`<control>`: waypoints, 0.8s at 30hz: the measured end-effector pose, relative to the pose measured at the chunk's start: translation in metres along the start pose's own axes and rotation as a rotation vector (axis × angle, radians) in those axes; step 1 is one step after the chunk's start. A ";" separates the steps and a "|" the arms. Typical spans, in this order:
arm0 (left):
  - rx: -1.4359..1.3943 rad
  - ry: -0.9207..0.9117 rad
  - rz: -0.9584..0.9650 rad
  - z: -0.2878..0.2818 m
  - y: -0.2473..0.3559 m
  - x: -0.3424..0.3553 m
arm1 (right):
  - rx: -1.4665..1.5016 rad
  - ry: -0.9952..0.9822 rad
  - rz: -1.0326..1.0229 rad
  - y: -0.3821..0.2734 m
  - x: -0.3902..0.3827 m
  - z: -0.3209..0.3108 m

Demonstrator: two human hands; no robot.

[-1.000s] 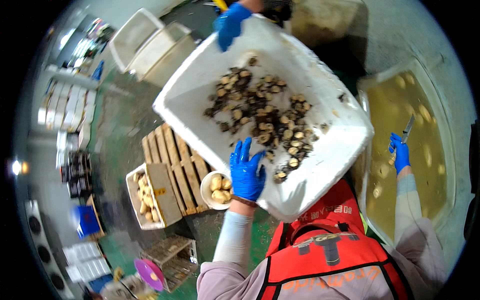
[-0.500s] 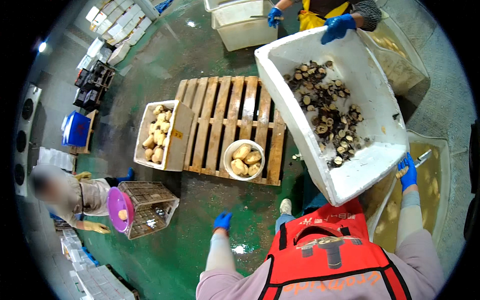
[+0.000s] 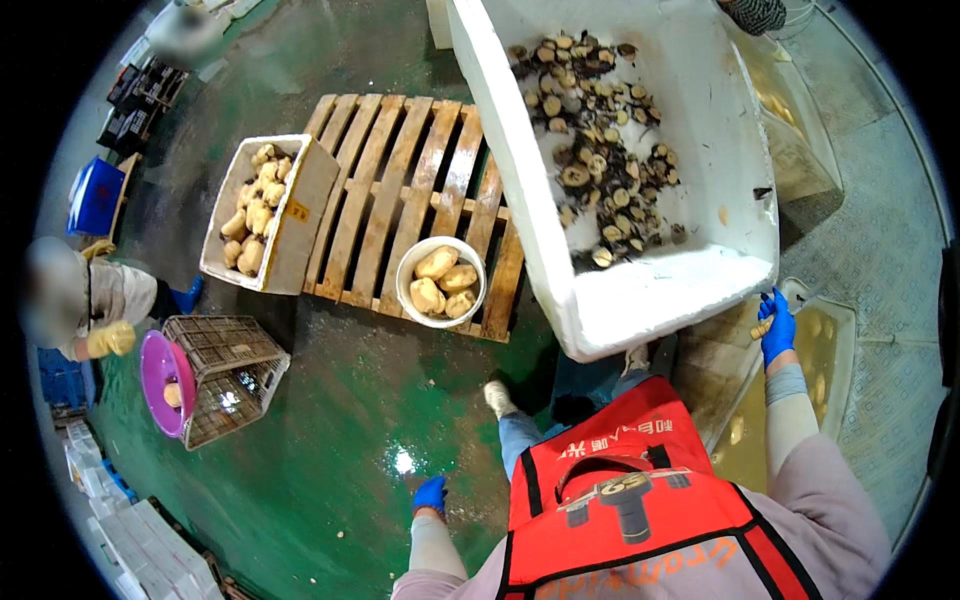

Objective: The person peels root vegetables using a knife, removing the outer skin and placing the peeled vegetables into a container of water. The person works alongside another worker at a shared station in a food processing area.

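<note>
Gripping knife (image 3: 763, 328) by tan handle in right hand (image 3: 779, 335), beside near-right corner of foam tub (image 3: 670, 312), probably to hold blade clear of body; dangling left hand (image 3: 430, 495) low over wet floor (image 3: 340, 430), can't tell whether open or closed; walled in by tub's high sides, dark-and-pale pieces (image 3: 596, 164); set on pallet (image 3: 505, 278), bucket (image 3: 440, 321), presumably against floor wet.

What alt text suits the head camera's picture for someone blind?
A person's blue-gloved right hand holds a knife beside a large white box of dark and pale scraps; their gloved left hand hangs over a wet green floor. A wooden pallet lies left of the box, with a white bucket of pale lumps at its near edge.
</note>
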State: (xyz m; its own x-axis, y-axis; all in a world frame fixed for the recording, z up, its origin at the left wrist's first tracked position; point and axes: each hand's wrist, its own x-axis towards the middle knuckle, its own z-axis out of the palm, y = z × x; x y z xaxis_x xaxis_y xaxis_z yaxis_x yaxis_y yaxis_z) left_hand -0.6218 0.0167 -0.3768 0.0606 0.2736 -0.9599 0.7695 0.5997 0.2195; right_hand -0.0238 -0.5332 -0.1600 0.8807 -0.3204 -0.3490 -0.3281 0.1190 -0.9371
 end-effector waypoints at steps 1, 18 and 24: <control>0.089 -0.009 0.097 0.024 0.011 -0.005 | -0.058 -0.028 -0.043 0.011 0.006 -0.010; 0.071 0.427 0.379 -0.158 0.023 0.052 | -0.675 -0.381 -0.216 0.126 -0.015 0.141; 0.813 0.648 0.499 -0.208 0.033 -0.017 | -0.840 -0.519 -0.026 0.127 -0.089 0.299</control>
State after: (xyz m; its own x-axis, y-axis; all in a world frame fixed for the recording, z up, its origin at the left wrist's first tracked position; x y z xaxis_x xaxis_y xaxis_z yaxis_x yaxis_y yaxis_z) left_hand -0.7297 0.1879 -0.3170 0.3165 0.8200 -0.4769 0.9485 -0.2811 0.1463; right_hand -0.0419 -0.2082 -0.2478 0.8655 0.1628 -0.4738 -0.2659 -0.6523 -0.7098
